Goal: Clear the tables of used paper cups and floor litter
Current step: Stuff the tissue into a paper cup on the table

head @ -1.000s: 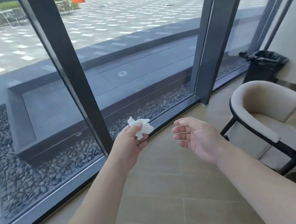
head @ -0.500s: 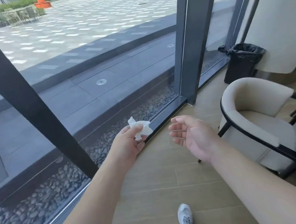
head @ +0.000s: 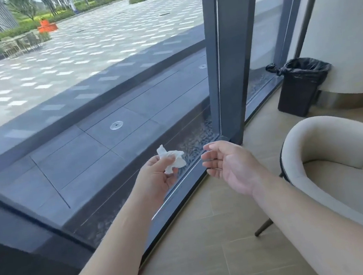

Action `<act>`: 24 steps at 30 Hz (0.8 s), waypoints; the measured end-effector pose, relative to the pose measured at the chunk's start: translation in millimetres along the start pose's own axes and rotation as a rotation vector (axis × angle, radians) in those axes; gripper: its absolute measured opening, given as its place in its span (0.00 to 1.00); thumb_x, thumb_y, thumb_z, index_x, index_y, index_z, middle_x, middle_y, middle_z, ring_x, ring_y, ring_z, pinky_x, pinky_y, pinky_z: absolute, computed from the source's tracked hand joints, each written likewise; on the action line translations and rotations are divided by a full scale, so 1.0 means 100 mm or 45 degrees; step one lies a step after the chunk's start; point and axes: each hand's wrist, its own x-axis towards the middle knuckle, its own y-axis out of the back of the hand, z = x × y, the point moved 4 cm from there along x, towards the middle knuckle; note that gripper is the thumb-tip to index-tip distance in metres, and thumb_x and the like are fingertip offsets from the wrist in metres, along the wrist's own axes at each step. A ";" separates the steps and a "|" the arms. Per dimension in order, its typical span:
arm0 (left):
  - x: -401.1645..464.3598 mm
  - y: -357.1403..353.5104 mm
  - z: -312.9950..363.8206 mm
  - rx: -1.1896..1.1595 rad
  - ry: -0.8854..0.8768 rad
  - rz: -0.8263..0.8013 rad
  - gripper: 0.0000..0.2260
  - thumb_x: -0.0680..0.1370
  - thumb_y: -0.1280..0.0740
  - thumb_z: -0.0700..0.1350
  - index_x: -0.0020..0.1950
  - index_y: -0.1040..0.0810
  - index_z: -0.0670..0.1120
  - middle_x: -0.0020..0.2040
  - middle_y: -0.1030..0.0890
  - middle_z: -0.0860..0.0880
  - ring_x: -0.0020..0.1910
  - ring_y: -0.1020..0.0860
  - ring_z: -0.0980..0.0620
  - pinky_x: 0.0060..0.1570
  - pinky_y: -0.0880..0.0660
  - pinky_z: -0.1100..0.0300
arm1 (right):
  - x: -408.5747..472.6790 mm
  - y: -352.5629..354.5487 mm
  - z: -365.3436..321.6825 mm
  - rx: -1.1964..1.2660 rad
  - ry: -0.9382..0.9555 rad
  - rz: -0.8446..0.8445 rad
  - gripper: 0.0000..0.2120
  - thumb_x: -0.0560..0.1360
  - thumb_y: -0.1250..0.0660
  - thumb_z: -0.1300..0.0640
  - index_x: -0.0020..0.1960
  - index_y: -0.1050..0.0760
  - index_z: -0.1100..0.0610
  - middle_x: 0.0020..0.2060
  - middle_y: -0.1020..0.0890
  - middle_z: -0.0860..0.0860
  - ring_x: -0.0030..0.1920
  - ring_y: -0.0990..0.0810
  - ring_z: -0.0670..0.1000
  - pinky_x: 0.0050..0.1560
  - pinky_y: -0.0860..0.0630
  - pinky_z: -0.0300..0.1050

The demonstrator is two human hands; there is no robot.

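Glass wall (head: 100, 90) ran along wooden floor (head: 223, 235). Cream chair (head: 331, 163) stood right; black bin (head: 300, 88) beyond it. Right hand (head: 230, 167) empty, fingers loosely spread. Left hand (head: 158, 177) pinched crumpled white tissue (head: 172, 159), raised before glass.

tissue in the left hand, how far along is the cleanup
Done: one piece of litter is picked up, a crumpled tissue pinched in the left hand. In hand: carrying it; the right hand is open and empty. Left: dropping it in the black lined bin ahead by the pillar, past the chair. No tables or cups are in view, so that part cannot be judged.
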 end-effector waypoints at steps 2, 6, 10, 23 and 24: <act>0.26 -0.10 0.08 0.004 -0.012 -0.027 0.14 0.76 0.30 0.40 0.60 0.22 0.38 0.48 0.17 0.43 0.37 0.24 0.53 0.40 0.25 0.62 | 0.20 0.07 -0.11 0.008 0.004 0.020 0.06 0.76 0.37 0.58 0.49 0.23 0.58 0.34 0.18 0.52 0.34 0.20 0.50 0.35 0.24 0.41; 0.84 -0.21 0.24 -0.002 -0.017 -0.042 0.12 0.76 0.29 0.41 0.58 0.22 0.40 0.46 0.16 0.44 0.37 0.21 0.53 0.43 0.25 0.59 | 0.63 0.18 -0.29 -0.010 0.037 0.053 0.06 0.77 0.38 0.59 0.50 0.23 0.58 0.35 0.18 0.53 0.34 0.20 0.50 0.34 0.24 0.41; 1.46 -0.32 0.32 0.042 -0.011 -0.142 0.11 0.77 0.30 0.41 0.59 0.21 0.40 0.48 0.15 0.44 0.38 0.21 0.52 0.44 0.24 0.58 | 1.11 0.25 -0.48 -0.004 0.071 0.131 0.06 0.77 0.38 0.59 0.49 0.22 0.58 0.34 0.18 0.53 0.33 0.20 0.50 0.35 0.24 0.42; 3.82 -1.09 0.88 0.150 0.099 -0.590 0.17 0.72 0.27 0.46 0.59 0.19 0.42 0.48 0.15 0.46 0.39 0.20 0.54 0.41 0.23 0.62 | 2.72 0.50 -1.40 0.049 0.312 0.530 0.07 0.78 0.39 0.60 0.49 0.23 0.58 0.34 0.18 0.52 0.34 0.20 0.49 0.37 0.25 0.42; 3.96 -1.17 0.91 0.161 0.108 -0.621 0.17 0.71 0.27 0.46 0.59 0.19 0.43 0.48 0.15 0.46 0.39 0.20 0.54 0.41 0.23 0.61 | 2.80 0.53 -1.46 0.056 0.332 0.558 0.07 0.78 0.39 0.60 0.49 0.23 0.58 0.34 0.18 0.52 0.34 0.20 0.49 0.38 0.25 0.43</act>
